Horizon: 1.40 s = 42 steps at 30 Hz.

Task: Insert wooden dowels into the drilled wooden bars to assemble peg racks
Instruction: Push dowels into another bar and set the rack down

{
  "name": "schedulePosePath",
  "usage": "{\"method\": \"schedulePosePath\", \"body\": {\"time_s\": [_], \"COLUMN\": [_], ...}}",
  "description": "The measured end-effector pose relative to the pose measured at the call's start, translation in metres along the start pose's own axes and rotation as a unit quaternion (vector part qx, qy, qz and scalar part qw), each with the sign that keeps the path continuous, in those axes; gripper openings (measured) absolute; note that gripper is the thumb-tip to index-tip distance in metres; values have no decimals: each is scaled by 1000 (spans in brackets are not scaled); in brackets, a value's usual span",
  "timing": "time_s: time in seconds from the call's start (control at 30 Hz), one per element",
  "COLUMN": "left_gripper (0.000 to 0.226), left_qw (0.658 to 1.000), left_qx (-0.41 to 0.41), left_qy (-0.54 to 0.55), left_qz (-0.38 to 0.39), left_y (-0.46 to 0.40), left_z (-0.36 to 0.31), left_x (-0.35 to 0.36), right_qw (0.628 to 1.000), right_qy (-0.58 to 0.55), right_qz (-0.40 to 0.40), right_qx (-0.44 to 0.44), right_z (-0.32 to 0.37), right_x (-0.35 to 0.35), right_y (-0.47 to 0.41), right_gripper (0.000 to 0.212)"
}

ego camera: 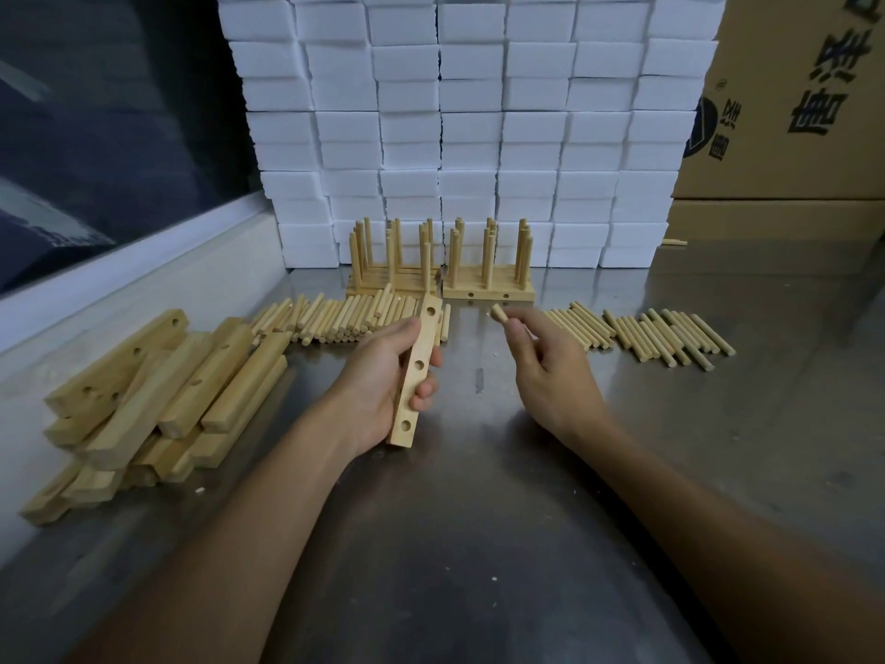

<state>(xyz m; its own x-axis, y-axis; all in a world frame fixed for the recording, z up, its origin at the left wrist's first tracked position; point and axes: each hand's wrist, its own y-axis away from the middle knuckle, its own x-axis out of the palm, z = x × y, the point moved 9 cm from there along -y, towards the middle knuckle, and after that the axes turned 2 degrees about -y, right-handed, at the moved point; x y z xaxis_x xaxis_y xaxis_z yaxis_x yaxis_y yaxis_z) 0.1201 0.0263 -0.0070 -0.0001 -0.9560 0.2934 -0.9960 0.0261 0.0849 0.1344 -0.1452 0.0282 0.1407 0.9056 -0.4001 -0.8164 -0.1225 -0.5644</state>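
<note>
The metal table (479, 543) carries a wall of white foam blocks (469, 127) at the far side, with finished peg racks (440, 266) standing before it. A pile of drilled bars (158, 390) lies at the left, and loose dowels (670, 335) lie at the right. The left hand (383, 385) grips one bar (415, 371), its long axis running near to far, holes facing right. The right hand (546, 361) pinches a dowel (500, 312) just right of the bar's far end, apart from it. Between the hands the way looks free.

Pale drilled wooden bar (414, 373) held tilted above the table, short dowel (500, 313) just beside its far end.
</note>
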Motion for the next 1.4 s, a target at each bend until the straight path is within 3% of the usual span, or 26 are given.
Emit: {"method": "schedulePosePath", "body": {"time_s": [0.23,0.5,0.77,1.07,1.23,1.4], "left_gripper": [29,26,33,40,41,43], "left_qw": [1000,998,996,969,959,941], "left_qx": [-2,26,39,125,145,168], "left_qy": [-4,-50,-63,-213,-244,-294], "left_qz": [1,30,48,9,10,-3], "left_y": [-2,1,2,7,11,10], "left_z": [2,-3,-4,-14,-17,-18], "left_x": [0,11,18,16,24,27], "right_qw": [1000,995,990,969,957,973], "right_qy": [16,6,26,143,206,173], "right_qz": [18,-66,-50,-48,-78,-75], "right_qx": [4,-75,-127,-196,-188,-133], "right_z": [0,23,42,57,62,52], "right_x": [3,-10,-7,-8,-7,-4], "right_y": [2,5,8,13,18,14], "right_gripper": [25,15,17,7,10,9]}}
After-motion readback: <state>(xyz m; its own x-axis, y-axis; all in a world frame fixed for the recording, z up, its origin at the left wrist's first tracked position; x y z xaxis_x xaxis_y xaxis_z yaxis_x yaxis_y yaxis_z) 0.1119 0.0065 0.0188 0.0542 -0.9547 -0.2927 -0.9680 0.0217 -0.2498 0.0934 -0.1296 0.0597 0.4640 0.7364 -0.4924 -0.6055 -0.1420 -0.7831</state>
